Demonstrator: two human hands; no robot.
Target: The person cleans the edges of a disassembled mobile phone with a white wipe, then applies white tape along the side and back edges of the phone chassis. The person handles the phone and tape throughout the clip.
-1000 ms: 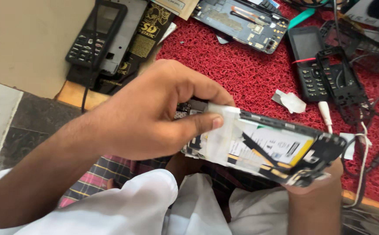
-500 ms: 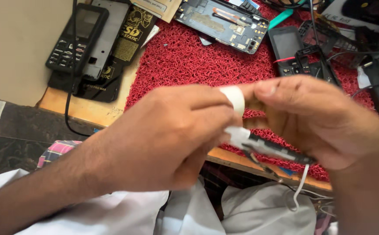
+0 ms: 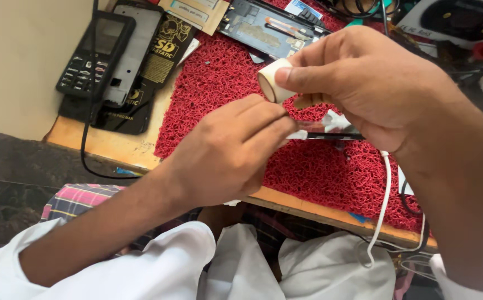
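Up above the red mat [image 3: 219,100], right hand [image 3: 375,83] closed on tape roll [image 3: 272,80] and phone part [image 3: 330,129] beneath, kept raised for reach; left hand [image 3: 230,150] pinched shut on the tape end [image 3: 297,134], drawn taut for sticking.

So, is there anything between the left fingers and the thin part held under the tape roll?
Nothing visible. The left hand already has its fingers at the end of the thin phone part, which the right hand holds together with the small white tape roll.
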